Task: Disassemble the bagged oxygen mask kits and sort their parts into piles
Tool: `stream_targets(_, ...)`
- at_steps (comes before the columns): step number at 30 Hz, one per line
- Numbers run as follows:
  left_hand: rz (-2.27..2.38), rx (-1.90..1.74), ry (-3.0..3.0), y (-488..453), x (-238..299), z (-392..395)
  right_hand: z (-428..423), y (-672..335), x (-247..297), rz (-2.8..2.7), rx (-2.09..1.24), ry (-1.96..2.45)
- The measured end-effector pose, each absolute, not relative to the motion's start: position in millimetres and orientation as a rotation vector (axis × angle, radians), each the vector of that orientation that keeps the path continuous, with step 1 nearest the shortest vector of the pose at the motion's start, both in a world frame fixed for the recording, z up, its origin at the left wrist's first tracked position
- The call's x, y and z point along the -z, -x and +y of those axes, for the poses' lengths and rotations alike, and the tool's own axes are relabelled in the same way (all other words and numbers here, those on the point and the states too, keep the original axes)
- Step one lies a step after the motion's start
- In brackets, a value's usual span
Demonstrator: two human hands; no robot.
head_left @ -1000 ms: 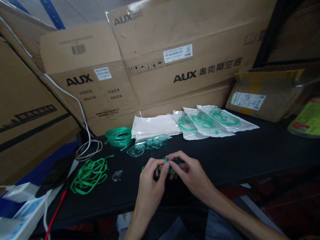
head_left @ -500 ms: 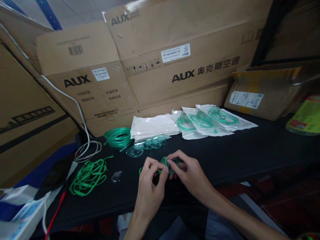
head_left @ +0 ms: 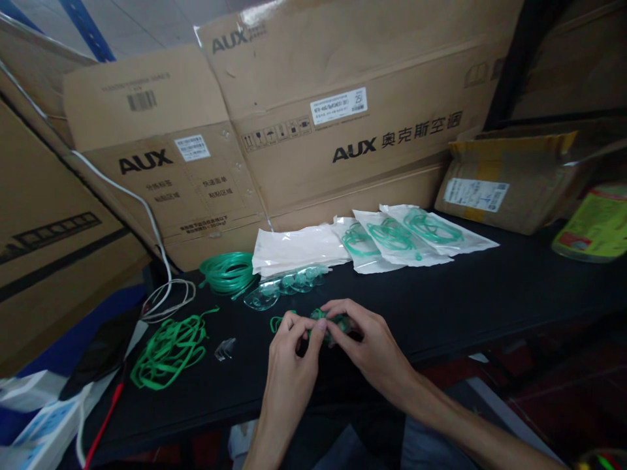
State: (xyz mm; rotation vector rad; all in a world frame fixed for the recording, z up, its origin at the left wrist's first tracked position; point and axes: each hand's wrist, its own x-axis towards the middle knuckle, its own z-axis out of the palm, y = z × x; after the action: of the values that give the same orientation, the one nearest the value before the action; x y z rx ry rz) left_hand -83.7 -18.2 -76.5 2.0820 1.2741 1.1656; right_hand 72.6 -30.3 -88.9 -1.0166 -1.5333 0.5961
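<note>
Hands point(head_left: 295, 351) point(head_left: 366, 331) around a translucent green piece point(head_left: 318, 314), mostly hidden, and green strap point(head_left: 273, 322).

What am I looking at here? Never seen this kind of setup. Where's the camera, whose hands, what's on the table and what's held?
There is no robot: these are a person's bare hands, seen by one camera worn on that person's head, looking forward and down. The left hand and right hand meet over the black table, fingertips pinching a small green piece that they mostly hide.

To the left lie a tangle of green strap and some clear plastic bits. Farther back are a coil of green tubing, a row of clear, green-tinted pieces, flat white packets and three pouches showing green tubing inside. Behind stands printed cardboard.
</note>
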Motion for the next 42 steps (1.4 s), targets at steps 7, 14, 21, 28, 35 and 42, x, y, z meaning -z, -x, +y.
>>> stream_targets(7, 1.01, -1.265, -2.258, 87, 72, -34, -24, -75, 88, -1.324, -0.816, 1.101)
stream_targets(14, 1.023, -1.376, -2.062, 88, 75, -33, -17, -77, 90, -1.139, -0.933, 0.98)
stream_targets(21, 1.239, -1.352, -1.583, 90, 82, -21, -19, -75, 88, -1.098, -0.885, 0.921)
stream_targets(28, 1.168, -2.037, -1.102, 96, 82, -13, -22, -79, 85, -1.145, -0.808, 1.01)
stream_targets(35, 1.266, -1.327, -2.004, 85, 77, -24, -24, -78, 87, -1.187, -0.779, 1.02)
stream_targets(42, 1.345, -1.173, -2.112, 82, 80, -22, -25, -78, 89, -1.279, -0.753, 1.027)
